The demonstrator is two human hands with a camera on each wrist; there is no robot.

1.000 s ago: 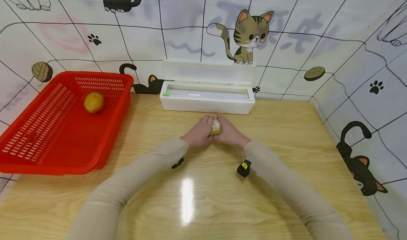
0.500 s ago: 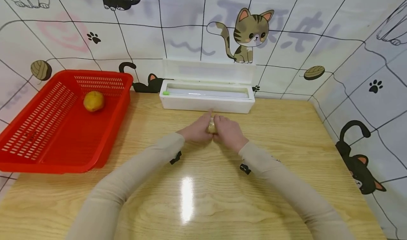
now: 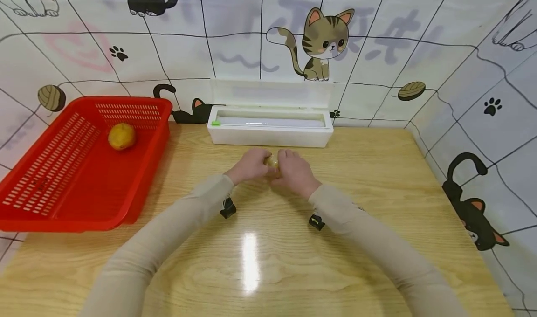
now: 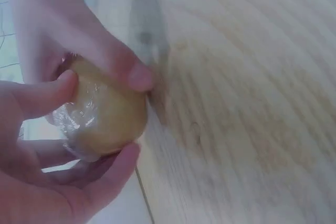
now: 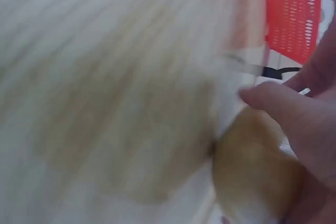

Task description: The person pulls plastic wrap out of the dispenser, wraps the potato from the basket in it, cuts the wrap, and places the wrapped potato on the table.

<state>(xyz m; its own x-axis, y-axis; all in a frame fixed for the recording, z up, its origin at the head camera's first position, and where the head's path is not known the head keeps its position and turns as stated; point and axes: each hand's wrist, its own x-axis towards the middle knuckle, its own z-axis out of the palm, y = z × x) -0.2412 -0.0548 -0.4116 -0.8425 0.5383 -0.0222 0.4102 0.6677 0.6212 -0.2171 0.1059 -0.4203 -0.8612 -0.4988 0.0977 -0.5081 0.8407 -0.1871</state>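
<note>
Between my two hands is a round yellowish fruit (image 4: 107,111), its kind unclear, with clear glossy plastic film around part of it. My left hand (image 3: 251,164) holds it from the left; in the left wrist view the fingers and thumb curve round its near side. My right hand (image 3: 295,173) grips it from the right, its thumb (image 4: 139,77) lying across the fruit. Fingers cover much of the fruit in the head view. The right wrist view is blurred and shows the fruit (image 5: 252,166) low on the right, close above the table.
A long white box (image 3: 270,136) with its lid raised stands behind my hands; a roll of film lies inside, with a green slider (image 3: 216,123) at its left end. On the left, a red basket (image 3: 84,214) contains a yellow fruit (image 3: 121,136). All stand on a wooden table (image 3: 356,242).
Both hands have shifted slightly left with the fruit, and their grip on it has changed. My left fingers now sit farther apart from the right hand. Basket and box stay put.
</note>
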